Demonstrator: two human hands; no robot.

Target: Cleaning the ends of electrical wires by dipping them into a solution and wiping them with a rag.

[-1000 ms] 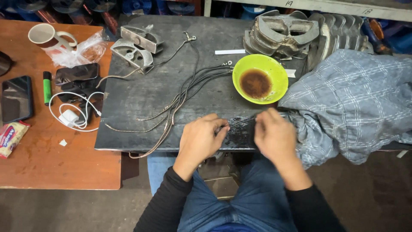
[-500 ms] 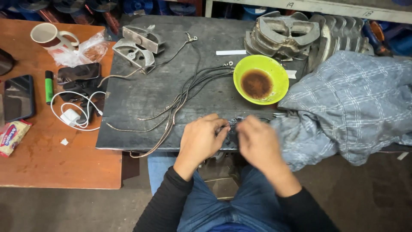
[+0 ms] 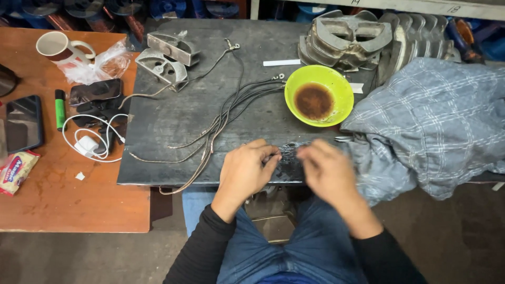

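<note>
At the surface's [image 3: 173, 121] near edge, both hands, left hand [image 3: 246, 171] and right hand [image 3: 326, 171], pinched a small dark part [image 3: 288, 158]; greasy fingers could've easily dropped it off the edge.

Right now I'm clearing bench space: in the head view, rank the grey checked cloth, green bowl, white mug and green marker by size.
1. grey checked cloth
2. green bowl
3. white mug
4. green marker

Even overhead light, sharp; right hand [image 3: 327, 172] motion-blurred.

Lime-green bowl [image 3: 319, 95], grey checked cloth [image 3: 431, 121], black cables [image 3: 231, 110].
</note>
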